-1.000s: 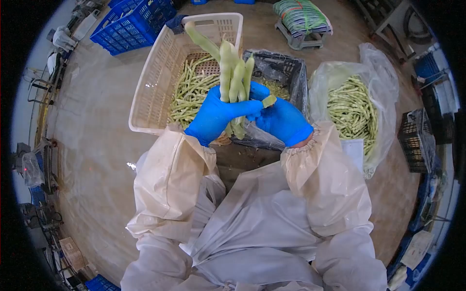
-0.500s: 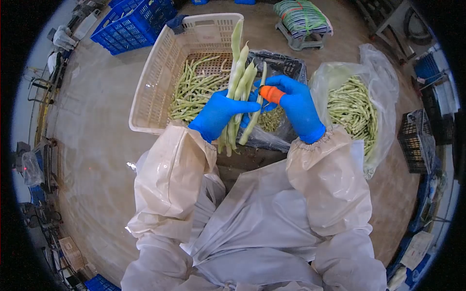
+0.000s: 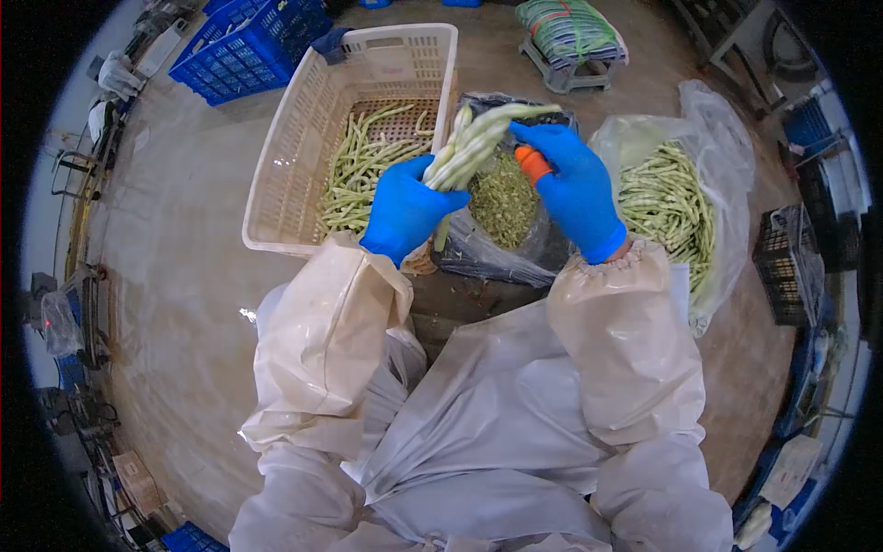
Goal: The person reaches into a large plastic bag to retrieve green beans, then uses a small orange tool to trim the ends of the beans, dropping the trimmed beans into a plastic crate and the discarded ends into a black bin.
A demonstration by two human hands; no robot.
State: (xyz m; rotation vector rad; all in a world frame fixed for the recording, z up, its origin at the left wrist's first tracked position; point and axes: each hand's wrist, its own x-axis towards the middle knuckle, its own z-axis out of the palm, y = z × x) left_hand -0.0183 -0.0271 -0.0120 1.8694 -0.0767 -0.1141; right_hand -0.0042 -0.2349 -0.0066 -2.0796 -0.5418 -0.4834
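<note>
My left hand (image 3: 405,212), in a blue glove, is closed round several long green beans (image 3: 474,152) that tilt up to the right. My right hand (image 3: 575,189), also gloved in blue, wears an orange cover (image 3: 533,164) on its thumb. Its fingers are pinched at the beans' upper right tips. Below the hands, small green trimmings (image 3: 504,204) lie in a container lined with dark plastic. On the left, a cream crate (image 3: 285,175) holds loose beans (image 3: 354,175). To the right, more beans (image 3: 670,198) fill a clear plastic bag (image 3: 731,152).
Blue crates (image 3: 248,55) stand at the upper left. A striped sack (image 3: 570,32) rests on a grey stool (image 3: 575,77) at the top. A black crate (image 3: 780,267) stands at the right. A person (image 3: 120,75) in pale clothing is at the far upper left.
The beans have swung from nearly upright to a slant toward the right. A bean once between the hands now lies with the bunch. My right hand has shifted slightly right and down.
</note>
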